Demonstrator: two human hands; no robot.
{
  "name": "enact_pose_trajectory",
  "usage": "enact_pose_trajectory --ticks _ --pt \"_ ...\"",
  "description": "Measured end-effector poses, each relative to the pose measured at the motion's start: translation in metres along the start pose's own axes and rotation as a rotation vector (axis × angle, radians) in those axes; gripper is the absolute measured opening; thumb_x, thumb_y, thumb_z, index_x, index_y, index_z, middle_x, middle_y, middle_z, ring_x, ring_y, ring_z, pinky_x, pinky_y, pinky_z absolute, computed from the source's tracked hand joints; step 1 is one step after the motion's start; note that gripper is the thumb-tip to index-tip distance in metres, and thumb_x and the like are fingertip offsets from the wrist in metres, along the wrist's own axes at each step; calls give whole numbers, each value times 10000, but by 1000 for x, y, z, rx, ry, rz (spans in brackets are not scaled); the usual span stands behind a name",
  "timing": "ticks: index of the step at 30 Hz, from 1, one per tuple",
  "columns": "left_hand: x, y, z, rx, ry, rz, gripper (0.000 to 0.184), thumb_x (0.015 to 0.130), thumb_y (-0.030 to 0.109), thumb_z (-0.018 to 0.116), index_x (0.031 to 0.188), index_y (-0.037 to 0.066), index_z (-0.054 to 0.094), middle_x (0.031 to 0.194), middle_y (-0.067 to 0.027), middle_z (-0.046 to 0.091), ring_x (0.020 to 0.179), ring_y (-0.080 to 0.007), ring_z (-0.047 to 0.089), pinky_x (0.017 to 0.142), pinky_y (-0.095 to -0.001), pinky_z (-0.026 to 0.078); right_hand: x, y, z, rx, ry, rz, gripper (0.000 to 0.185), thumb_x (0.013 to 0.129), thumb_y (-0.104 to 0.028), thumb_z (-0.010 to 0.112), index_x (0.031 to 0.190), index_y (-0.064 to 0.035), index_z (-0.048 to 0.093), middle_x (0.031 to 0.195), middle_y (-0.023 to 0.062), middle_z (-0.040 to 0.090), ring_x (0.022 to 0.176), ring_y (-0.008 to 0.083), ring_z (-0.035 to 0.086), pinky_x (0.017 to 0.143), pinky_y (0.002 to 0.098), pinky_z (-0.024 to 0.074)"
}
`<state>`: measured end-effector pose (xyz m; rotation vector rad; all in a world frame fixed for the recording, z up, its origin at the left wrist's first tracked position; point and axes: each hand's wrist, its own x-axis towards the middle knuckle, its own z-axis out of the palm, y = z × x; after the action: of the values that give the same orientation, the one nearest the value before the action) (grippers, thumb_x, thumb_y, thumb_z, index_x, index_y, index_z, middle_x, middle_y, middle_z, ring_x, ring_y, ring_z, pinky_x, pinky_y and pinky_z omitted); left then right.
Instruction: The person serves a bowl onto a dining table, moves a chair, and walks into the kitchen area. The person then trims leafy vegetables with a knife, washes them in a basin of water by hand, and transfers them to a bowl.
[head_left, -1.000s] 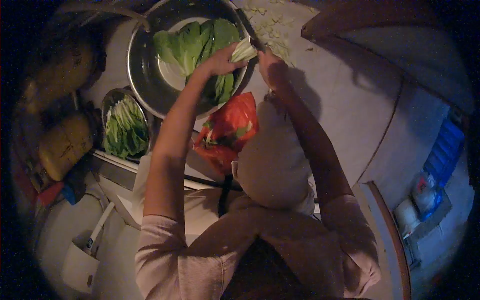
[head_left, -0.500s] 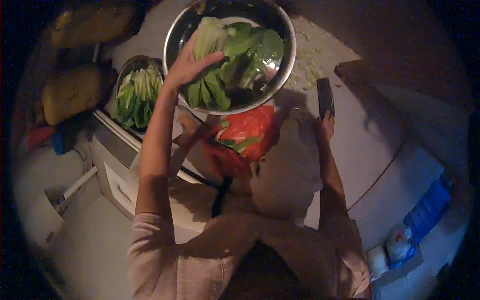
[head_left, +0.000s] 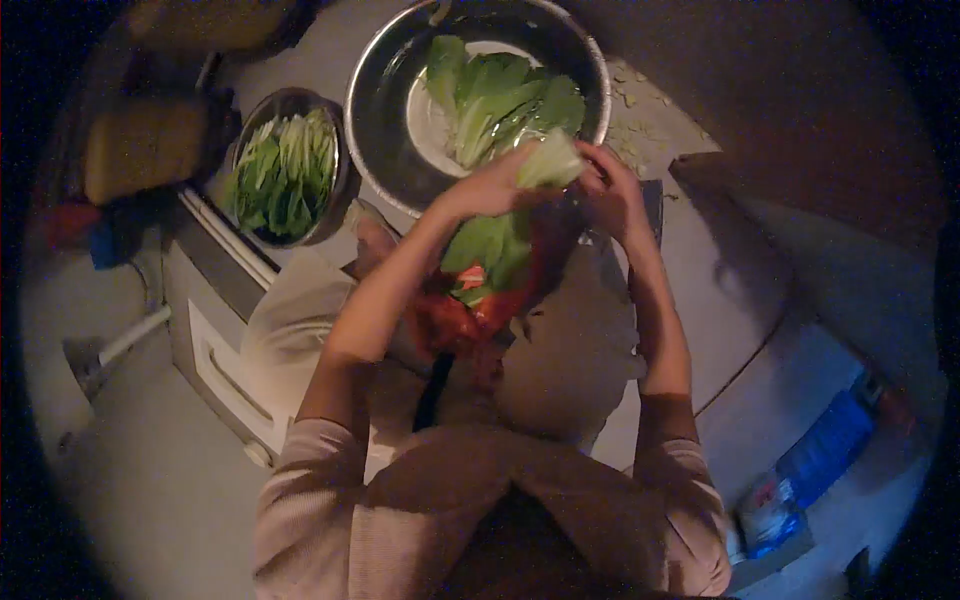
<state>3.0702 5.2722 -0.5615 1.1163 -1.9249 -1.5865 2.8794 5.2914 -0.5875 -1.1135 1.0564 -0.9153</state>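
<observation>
The bunch of greens [head_left: 550, 162] is just above the middle of the frame, pale stem end up, leaves hanging over the red bag [head_left: 450, 320]. The left hand [head_left: 487, 187] is closed around its stems; the right hand [head_left: 613, 195] has curled fingers at the stem end, though whether they pinch it I cannot tell. At upper centre, a basin [head_left: 385, 105] holds loose leaves [head_left: 500, 95]; at upper left, a bowl [head_left: 285, 103] holds more greens.

- Leafy vegetable [head_left: 502, 240]: pale stem base [head_left: 550, 160], broad green leaves, middle portion hidden.
- Pose: stem base outermost, leaves trailing toward the person.
- Position: beside the basin's [head_left: 381, 110] near rim, leaves overlapping the red bag [head_left: 450, 320].
</observation>
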Motion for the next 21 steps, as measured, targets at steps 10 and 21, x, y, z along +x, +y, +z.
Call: enact_pose_trajectory --ticks 10,21 --pt "-4 -41 29 -36 31 -131 498 732 342 610 1097 44 448 1005 -129 543 910 -231 522 807 -336 410 -37 98 -110 -1504 -39 -21 286 749 -120 557 1021 -43 510 1046 167 511 885 331 531 709 380 447" --pt "74 -91 31 -1608 1614 -350 594 756 472 551 1190 104 379 1097 -96 469 900 -207 484 741 -315 429 192 -21 24 -1198 -252 -585 302 771 -229 544 1011 -46 540 922 168 565 876 343 524 776 392 420"
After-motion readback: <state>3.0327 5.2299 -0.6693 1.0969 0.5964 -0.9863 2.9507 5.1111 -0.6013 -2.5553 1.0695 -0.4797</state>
